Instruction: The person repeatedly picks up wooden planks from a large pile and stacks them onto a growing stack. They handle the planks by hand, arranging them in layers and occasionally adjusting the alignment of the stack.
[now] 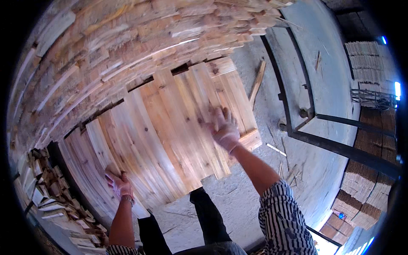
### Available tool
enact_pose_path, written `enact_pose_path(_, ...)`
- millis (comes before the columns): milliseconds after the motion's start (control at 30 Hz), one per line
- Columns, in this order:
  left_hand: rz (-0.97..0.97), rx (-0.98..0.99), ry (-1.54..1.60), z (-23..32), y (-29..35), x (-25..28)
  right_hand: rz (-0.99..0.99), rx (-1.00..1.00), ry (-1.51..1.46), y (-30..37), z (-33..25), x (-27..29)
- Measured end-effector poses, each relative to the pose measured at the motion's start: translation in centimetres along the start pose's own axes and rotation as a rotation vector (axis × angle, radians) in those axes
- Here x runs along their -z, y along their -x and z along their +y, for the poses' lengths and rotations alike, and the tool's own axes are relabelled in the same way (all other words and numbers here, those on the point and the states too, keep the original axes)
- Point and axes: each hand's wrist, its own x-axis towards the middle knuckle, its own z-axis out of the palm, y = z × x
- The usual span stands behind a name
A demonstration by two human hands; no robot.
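A row of pale wooden planks (153, 127) lies side by side in front of me, their ends uneven. My left hand (120, 185), in a thin knit glove, is at the near left, its fingers curled over the edge of one lighter plank (100, 138) whose near end juts out toward me. Farther right, my right hand (224, 127), also gloved, rests over the planks with its fingers apart and slightly blurred by motion. Beside it, at the right end of the row, lies a short wood piece (250, 139).
A tall stack of boards (127, 46) rises along the far side. Wood offcuts (51, 199) are heaped at the left. A black metal frame (331, 144) stands to the right, with board stacks (365, 178) beyond it. A loose stick (257, 83) lies on the concrete floor (335, 55).
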Motion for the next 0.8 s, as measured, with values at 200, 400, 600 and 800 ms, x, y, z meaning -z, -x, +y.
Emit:
enact_pose_path(200, -0.557, -0.04, 1.17, 7.6, 10.0, -0.1, -0.442, 0.153, -0.79, 11.6, -7.3, -3.5)
enact_pose_path(400, -0.866, -0.703, 0.709, 13.7, 13.1, 3.0, -0.188, 0.042, -0.781, 10.4, -4.0, -0.8)
enact_pose_path(600, -0.228, -0.873, -0.464, 4.3, 4.2, -1.8, 0.108, -0.041, -0.127, 1.1, 12.3, 0.2)
enact_pose_path(800, -0.337, -0.817, -0.452, 4.2, 3.9, -2.2, 0.139, -0.126, 0.005, -1.6, 9.8, -5.7)
